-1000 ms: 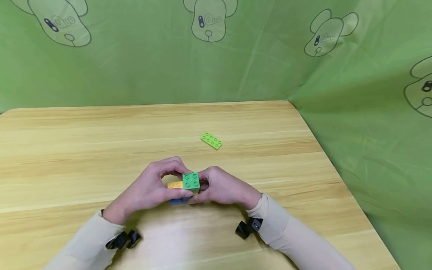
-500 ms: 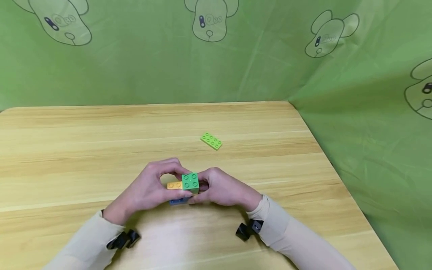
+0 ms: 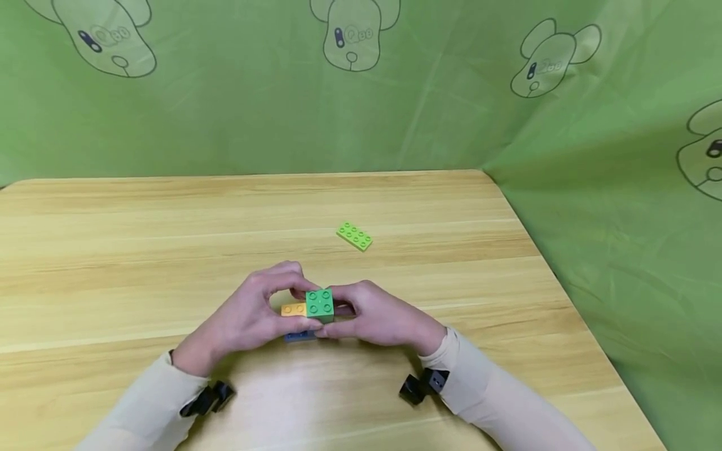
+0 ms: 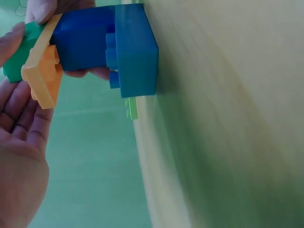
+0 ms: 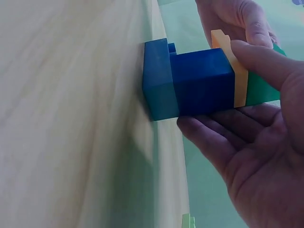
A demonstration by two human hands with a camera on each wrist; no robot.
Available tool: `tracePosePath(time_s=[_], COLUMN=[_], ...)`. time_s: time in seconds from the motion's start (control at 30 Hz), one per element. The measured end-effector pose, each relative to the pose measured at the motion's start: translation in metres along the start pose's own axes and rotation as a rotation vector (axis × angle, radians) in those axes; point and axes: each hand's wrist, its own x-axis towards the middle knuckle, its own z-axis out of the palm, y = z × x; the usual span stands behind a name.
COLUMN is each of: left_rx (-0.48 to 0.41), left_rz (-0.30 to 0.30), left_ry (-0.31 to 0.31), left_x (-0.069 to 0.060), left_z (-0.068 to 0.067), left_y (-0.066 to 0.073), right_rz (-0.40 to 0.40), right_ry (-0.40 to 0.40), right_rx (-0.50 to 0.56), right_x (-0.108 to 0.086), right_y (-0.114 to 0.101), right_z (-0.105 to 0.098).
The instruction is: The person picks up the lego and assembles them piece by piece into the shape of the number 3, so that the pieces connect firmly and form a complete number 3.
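A small stack of toy building bricks stands on the table between both hands. At its top is a green brick (image 3: 319, 304), over an orange plate (image 3: 293, 310) that juts out to the left. Below come a dark blue brick (image 4: 85, 40) and a lighter blue brick (image 4: 137, 52) at the base. My left hand (image 3: 251, 316) pinches the green brick, thumb in front and fingers behind. From the other side my right hand (image 3: 383, 316) grips the stack, its thumb (image 5: 266, 59) against the orange plate and its fingers behind the dark blue brick.
A lime-green plate (image 3: 354, 237) with studs lies farther back on the wooden table (image 3: 169, 250). Green cloth (image 3: 254, 113) with printed mouse-like heads hangs behind the table and along its right side.
My right hand and wrist have shifted slightly to the right, with the fingers a little straighter. The left hand and the stack have hardly moved.
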Motion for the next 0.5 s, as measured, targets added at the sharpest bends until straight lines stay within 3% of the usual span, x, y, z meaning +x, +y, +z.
tracePosePath(time_s=[0.27,0.37,0.5], left_rx=[0.075,0.106,0.067], left_rz=[-0.059,-0.088,-0.174], left_ry=[-0.037,-0.081,-0.153], left_x=[0.000,0.003,0.008], left_z=[-0.004,-0.008,-0.017], left_y=[0.009,0.014,0.014], right_rz=[-0.016,-0.006,0.012], right_ry=[0.024,0.022,0.011], right_rx=[-0.022,-0.028,-0.018], right_x=[0.000,0.001,0.001], right_y=[0.001,0.001,0.000], right_z=[0.001,-0.002,-0.004])
